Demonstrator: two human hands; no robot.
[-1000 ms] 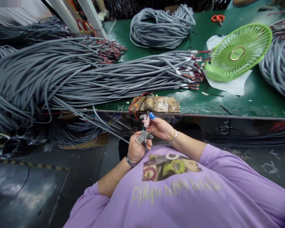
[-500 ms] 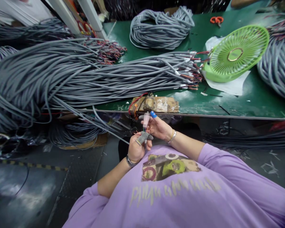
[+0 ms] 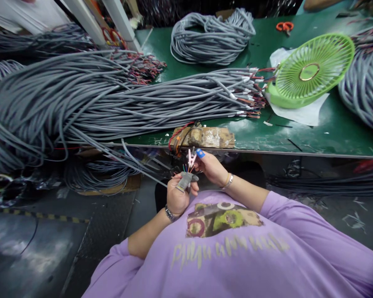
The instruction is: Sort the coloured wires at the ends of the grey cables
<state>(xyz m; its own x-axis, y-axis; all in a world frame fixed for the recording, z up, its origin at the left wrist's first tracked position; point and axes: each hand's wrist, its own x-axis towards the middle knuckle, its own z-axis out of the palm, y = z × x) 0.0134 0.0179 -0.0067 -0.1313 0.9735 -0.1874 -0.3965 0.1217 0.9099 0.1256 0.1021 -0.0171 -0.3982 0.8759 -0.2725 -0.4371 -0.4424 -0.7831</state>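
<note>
My left hand is closed around the end of a grey cable, with a grey cover on its thumb. Thin coloured wires fan out above that thumb. To its right, my right hand has a blue cover on one raised digit. Its other fingers are bent together at the wires; what they pinch is too small to make out. A pale pink clip shaped like a clothes peg stands between the hands, just above the wires. Whether my right fingers touch the clip, I cannot tell.
On the green table lies a long bundle of grey cables. A wooden block sits at its front edge. Beyond are a cable coil, orange-handled scissors and a green fan. Another person's arm shows at the back.
The pink clip, blurred before, now shows its two prongs clearly. My right hand has shifted slightly right and down, and the coloured wires stand more apart. My left hand has barely moved.
</note>
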